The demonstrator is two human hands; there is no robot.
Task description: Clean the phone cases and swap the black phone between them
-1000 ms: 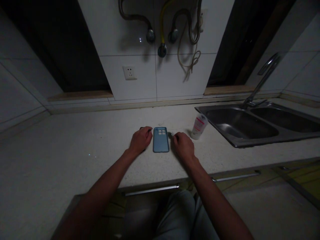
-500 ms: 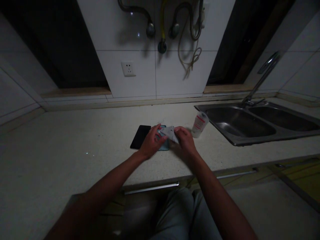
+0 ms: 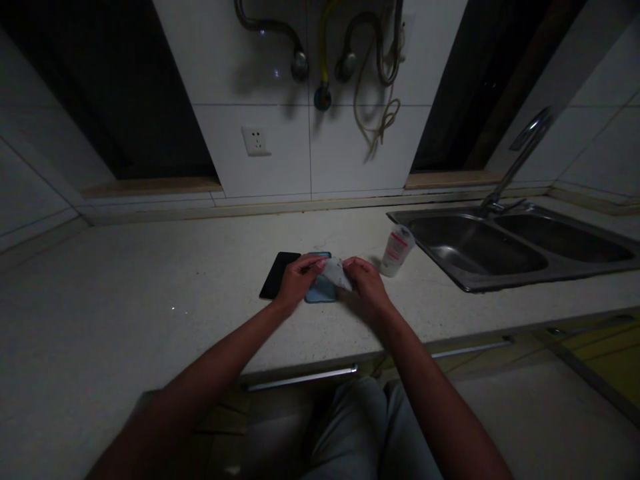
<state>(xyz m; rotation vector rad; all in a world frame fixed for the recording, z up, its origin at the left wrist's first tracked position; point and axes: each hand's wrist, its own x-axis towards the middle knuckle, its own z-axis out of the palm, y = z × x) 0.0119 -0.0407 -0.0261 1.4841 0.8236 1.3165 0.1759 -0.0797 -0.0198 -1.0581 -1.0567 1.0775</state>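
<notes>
A thin whitish-grey piece, a wipe or small cloth by its look (image 3: 336, 272), is stretched between my two hands over the counter. My left hand (image 3: 299, 277) pinches its upper left corner between thumb and fingers. At its right end my right hand (image 3: 366, 277) grips the edge, fingers curled. Under it lies a light blue phone case (image 3: 321, 292), partly covered by the whitish piece and my left hand. A black phone (image 3: 274, 277) lies flat just left of the case, its right side behind my left hand.
A clear plastic cup with red print (image 3: 397, 251) stands right of my right hand. Beyond it is a steel double sink (image 3: 465, 283) with a faucet (image 3: 520, 157). The pale counter (image 3: 150, 267) meets a tiled wall with a socket (image 3: 256, 141) and hoses (image 3: 380, 47).
My left hand has closed from spread fingers to a pinch on the whitish piece's corner and drawn slightly left. More of the blue case shows below it.
</notes>
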